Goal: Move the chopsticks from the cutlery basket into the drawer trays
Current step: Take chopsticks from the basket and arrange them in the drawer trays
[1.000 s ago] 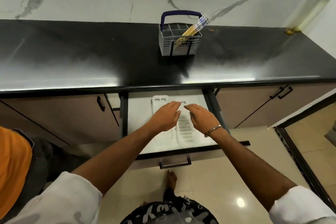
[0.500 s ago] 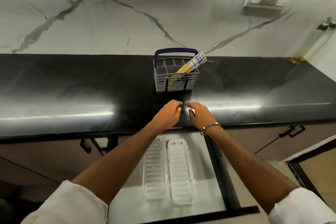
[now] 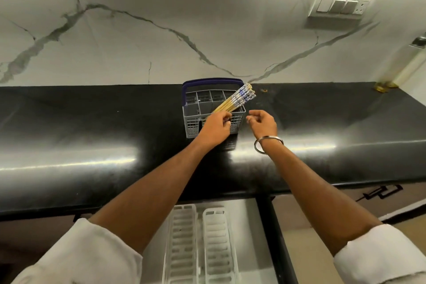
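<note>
Nearest, at the bottom centre of the frame, the open drawer (image 3: 251, 237) shows two white slotted trays (image 3: 200, 244) lying side by side, lengthwise, just beside each other. Two white sleeves (image 3: 76, 258) sit in the lower corners, and both forearms reach up the frame over the black tabletop (image 3: 92, 127).

Higher, near the middle of the frame, the left hand (image 3: 215, 128) is at the front wall of the cutlery basket (image 3: 196, 122), its fingers (image 3: 227, 120) curled in close to the lower ends of the chopsticks (image 3: 232, 100); whether they actually pinch a stick or only touch the rim I cannot tell, since the hand covers that spot. The right hand (image 3: 262, 122), with one metal bangle (image 3: 267, 144) on its wrist, hangs just to the right of the basket, fingers loosely curled and holding nothing, apart from the sticks.

One basket stands on the tabletop: grey, gridded, divided into compartments, with a dark blue handle (image 3: 212, 81). The chopsticks lean as one bundle in its front right compartment, tilted up and to the right past the rim. They are pale yellow, with white tops patterned in blue; their number is too blurred to count.

Farthest, a marbled white wall (image 3: 161, 7) carries one switch plate (image 3: 341, 6) at the upper right.
</note>
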